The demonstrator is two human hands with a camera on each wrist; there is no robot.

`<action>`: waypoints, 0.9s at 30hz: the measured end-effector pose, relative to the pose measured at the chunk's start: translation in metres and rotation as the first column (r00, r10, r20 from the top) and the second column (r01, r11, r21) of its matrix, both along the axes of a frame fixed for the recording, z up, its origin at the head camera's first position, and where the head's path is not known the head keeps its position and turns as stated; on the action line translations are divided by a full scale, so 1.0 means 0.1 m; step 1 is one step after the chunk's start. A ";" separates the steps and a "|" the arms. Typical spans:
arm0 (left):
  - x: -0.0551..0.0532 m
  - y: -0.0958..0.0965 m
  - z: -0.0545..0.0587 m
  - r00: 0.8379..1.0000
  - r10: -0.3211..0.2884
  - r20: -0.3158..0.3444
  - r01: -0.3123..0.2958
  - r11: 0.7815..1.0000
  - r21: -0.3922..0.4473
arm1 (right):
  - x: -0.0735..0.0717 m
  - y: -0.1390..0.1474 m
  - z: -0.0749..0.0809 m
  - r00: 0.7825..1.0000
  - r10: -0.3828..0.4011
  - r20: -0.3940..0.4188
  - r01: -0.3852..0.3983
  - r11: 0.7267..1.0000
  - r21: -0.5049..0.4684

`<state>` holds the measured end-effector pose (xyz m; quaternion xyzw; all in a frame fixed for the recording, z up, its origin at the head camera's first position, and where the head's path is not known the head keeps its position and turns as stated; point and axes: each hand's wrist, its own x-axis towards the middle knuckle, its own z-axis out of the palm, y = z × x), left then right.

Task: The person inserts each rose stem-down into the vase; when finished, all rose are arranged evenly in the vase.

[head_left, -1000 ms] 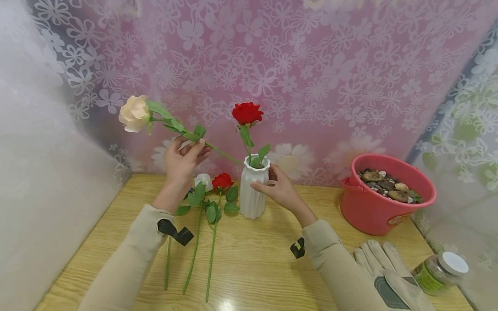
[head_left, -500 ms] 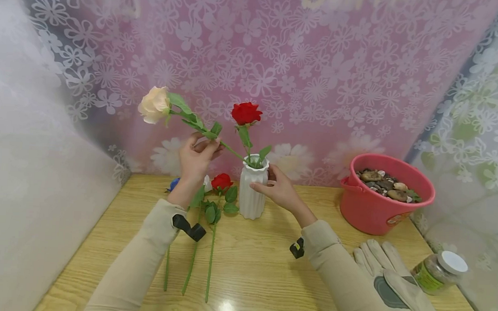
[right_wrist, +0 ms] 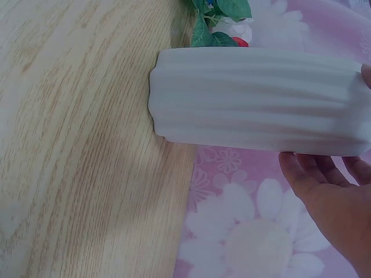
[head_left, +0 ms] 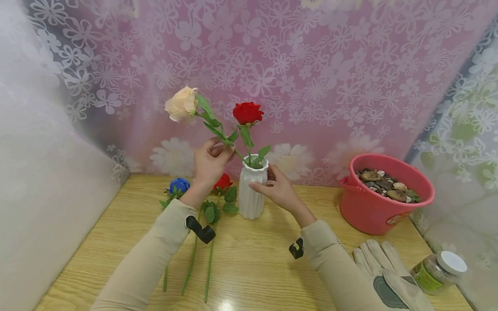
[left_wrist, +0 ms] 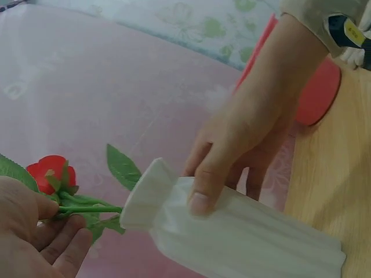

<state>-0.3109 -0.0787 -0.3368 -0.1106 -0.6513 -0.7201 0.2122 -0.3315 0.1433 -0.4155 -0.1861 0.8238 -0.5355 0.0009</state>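
Note:
A pale peach rose (head_left: pixel 182 104) leans left, its stem pinched by my left hand (head_left: pixel 210 165). The stem's lower end runs into the mouth of a white ribbed vase (head_left: pixel 251 195), as the left wrist view also shows. Upright in that vase stands a red rose (head_left: pixel 248 113) with green leaves. My right hand (head_left: pixel 282 189) holds the vase near its neck, thumb in front and fingers at the side and behind. In the right wrist view the vase wall (right_wrist: pixel 261 98) shows large, its base on the table.
A blue rose (head_left: pixel 179 185) and a second red rose (head_left: pixel 223 182) lie on the wooden table (head_left: pixel 260 276), near several green stems. To the right are a red bucket (head_left: pixel 372 209) of stones, pale work gloves (head_left: pixel 393 282) and a lidded jar (head_left: pixel 437 273).
My left hand has moved right toward the vase, bringing the peach rose more upright, its stem now farther into the mouth. The right hand stays on the vase.

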 end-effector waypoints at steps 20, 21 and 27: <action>-0.06 0.18 -0.28 0.999 0.035 0.003 -0.033 0.961 -0.275 | 0.00 -0.01 -0.01 1.000 -0.002 -0.021 0.002 1.000 -0.008; -0.06 0.19 -0.27 0.999 0.040 0.001 -0.038 0.956 -0.292 | 0.00 -0.01 -0.01 1.000 -0.001 -0.018 0.001 1.000 -0.006; -0.06 0.19 -0.22 0.999 -0.002 0.037 0.016 0.916 -0.401 | 0.00 0.00 -0.01 1.000 0.012 -0.007 -0.012 1.000 -0.013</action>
